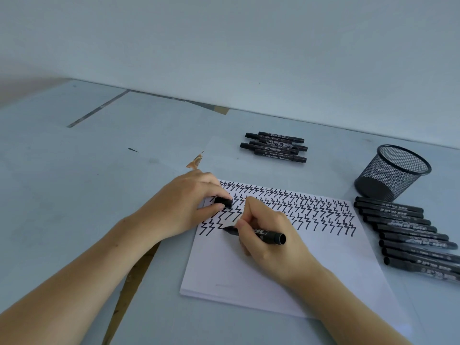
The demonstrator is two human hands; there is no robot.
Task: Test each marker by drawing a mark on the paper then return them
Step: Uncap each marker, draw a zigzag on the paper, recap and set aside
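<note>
We see the right hand point(268, 235) with its fingers point(245, 226) wrapped around a black cylindrical marker with printed barrel text point(258, 234), the tip just past the fingertips and touching the stack of white paper sheets point(249, 275) at the bottom row of black zigzag marks point(311, 207). The marker's blunt rear end sticks out beyond the back of those fingers, pointing toward us and to the right. The left hand point(184, 207) rests on the paper's upper left corner, its thumb and forefinger pinched on a small black marker cap point(223, 202), which sits just beside the knuckles of the right hand. The zigzag marks run in several rows from under the left fingers away to the right, beyond the right hand. The paper lies on a pale blue-grey bench point(87, 170). Well beyond both sets of fingers, further up the bench, lies a small heap of black capped markers point(273, 147). To the right of the right hand, apart from it and just off the paper's edge, a row of black capped markers point(408, 235) lies side by side, and just behind that row stands a black wire-mesh pen cup point(393, 174), upright.
</note>
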